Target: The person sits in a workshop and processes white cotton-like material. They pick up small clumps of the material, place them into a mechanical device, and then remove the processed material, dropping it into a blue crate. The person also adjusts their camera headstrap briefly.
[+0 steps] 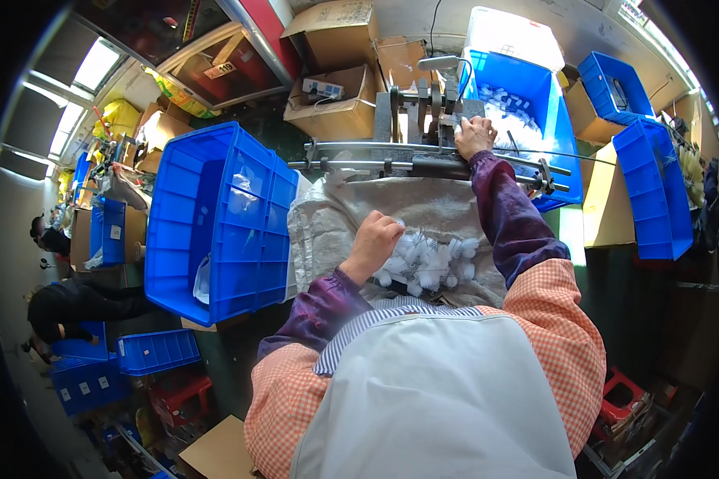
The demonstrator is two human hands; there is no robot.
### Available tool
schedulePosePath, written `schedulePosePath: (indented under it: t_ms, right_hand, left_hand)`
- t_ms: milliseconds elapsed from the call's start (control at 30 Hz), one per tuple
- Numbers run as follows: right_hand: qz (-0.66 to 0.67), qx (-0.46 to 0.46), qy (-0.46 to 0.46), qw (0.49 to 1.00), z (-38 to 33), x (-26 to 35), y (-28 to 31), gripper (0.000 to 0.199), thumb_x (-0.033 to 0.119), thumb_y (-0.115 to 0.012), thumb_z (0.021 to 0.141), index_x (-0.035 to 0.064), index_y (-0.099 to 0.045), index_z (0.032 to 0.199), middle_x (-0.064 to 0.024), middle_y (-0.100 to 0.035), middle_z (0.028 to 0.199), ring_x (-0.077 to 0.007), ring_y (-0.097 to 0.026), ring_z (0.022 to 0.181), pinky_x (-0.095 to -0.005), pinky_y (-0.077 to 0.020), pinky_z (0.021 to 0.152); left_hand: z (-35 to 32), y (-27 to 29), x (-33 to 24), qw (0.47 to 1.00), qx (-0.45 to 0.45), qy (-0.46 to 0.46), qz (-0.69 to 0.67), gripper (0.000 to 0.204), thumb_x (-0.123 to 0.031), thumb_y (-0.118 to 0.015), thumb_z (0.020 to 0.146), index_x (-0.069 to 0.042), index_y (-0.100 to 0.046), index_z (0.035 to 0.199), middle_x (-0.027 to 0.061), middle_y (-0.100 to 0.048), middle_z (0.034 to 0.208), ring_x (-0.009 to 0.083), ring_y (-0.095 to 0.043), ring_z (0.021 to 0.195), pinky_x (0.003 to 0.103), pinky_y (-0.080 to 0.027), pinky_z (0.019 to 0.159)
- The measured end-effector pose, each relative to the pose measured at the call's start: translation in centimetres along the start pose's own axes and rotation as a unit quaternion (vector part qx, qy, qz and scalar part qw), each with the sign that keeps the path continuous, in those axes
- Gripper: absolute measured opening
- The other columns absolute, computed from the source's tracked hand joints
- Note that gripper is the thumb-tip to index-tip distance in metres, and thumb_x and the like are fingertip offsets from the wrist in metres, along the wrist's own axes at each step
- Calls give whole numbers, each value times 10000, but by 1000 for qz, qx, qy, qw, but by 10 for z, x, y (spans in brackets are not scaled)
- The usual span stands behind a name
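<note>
Workshop interior, fisheye bend at the rim. Off-white wall at the back, black cable running down it. Bright windows upper left; another bright strip upper right. Floor dark green, mostly in shade, strong light patch right of centre. Red plastic stools: one lower left, one lower right. Red panel upper left of centre, grey metal edge.
</note>
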State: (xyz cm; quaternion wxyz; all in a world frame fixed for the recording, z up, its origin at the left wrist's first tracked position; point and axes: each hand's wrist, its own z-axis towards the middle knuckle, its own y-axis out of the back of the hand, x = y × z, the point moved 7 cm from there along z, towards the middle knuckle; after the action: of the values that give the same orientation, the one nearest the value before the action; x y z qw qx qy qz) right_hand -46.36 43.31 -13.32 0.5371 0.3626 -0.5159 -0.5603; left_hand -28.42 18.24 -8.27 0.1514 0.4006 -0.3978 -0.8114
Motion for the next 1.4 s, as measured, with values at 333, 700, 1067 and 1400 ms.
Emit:
schedulePosePath:
  t_ms: [333,700,1067,1400]
  right_hand:
    - [-41,-45,25,998,-2,28,2,257,282,-523,781,138,-620,972,-54,-544,1022,-258,-429,1027,-422,-294,868]
    - [-29,68,-14,997,19,-43,-7,265,191,-466,802,117,-567,1034,-105,-573,1068,-265,-571,987,-464,-332,903]
    - [59,-38,-29,997,-7,-85,68,298,278,-505,842,97,-572,1069,-142,-570,1072,-320,-614,895,-421,-463,779]
    - [356,127,176,909,-69,24,57,174,159,-516,872,34,-589,967,-147,-615,885,-251,-595,809,-327,-458,714]
  left_hand:
    - [0,20,7,995,30,95,-16,95,-115,-646,728,-48,-649,795,86,-631,752,260,-589,725,340,-469,671]
    - [6,26,16,964,29,173,-199,106,-57,-629,779,0,-643,867,95,-653,784,152,-627,691,247,-486,614]
    - [29,9,-2,922,17,189,-338,101,-44,-610,816,28,-615,887,56,-649,770,102,-627,708,215,-490,628]
    - [21,-11,8,970,88,169,-150,401,-273,-673,775,7,-559,1038,155,-617,977,207,-601,914,335,-495,737]
